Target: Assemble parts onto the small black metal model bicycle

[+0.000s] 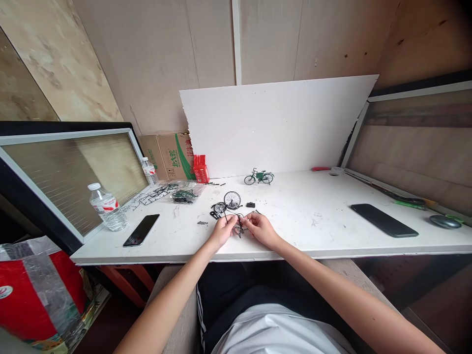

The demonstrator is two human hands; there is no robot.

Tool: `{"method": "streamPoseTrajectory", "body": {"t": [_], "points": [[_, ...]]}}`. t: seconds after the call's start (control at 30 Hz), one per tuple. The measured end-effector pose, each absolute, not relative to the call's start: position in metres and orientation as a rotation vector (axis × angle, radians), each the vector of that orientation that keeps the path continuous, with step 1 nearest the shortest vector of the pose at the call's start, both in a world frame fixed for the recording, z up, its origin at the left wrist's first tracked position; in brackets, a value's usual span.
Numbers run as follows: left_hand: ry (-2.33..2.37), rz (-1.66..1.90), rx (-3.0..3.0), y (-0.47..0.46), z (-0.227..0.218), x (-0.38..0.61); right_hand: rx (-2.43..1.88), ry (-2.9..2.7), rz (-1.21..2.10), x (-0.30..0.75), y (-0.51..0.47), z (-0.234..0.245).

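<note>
My left hand [223, 229] and my right hand [259, 227] meet near the front edge of the white table [313, 216], both pinched on a small dark model bicycle frame part [239, 225] held between them. Just beyond the hands lie a spoked wheel [232, 199], a smaller wheel [220, 208] and a little black piece [250, 204]. A finished green miniature bicycle [259, 177] stands further back by the white board [276, 123].
Left of the hands lie a black phone [141, 229], a water bottle [107, 207], plastic part sprues [157, 192] and a bag of green parts [184, 195]. A red box [201, 169] and cardboard carton [171, 156] stand behind. Another phone [384, 220] lies right.
</note>
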State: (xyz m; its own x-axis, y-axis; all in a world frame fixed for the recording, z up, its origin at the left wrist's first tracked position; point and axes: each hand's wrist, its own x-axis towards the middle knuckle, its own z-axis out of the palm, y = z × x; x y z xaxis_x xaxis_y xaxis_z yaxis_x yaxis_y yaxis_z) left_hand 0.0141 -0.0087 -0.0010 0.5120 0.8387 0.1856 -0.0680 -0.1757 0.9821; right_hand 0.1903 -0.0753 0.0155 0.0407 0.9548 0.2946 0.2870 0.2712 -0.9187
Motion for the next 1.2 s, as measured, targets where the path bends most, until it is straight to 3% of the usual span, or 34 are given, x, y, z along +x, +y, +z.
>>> {"method": "streamPoseTrajectory", "body": {"t": [1.2], "points": [[0.723, 0.935, 1.574, -0.0063, -0.0068, 0.0143, -1.203, -1.506, 0.708, 0.1925, -0.0753, 0.0156]]}}
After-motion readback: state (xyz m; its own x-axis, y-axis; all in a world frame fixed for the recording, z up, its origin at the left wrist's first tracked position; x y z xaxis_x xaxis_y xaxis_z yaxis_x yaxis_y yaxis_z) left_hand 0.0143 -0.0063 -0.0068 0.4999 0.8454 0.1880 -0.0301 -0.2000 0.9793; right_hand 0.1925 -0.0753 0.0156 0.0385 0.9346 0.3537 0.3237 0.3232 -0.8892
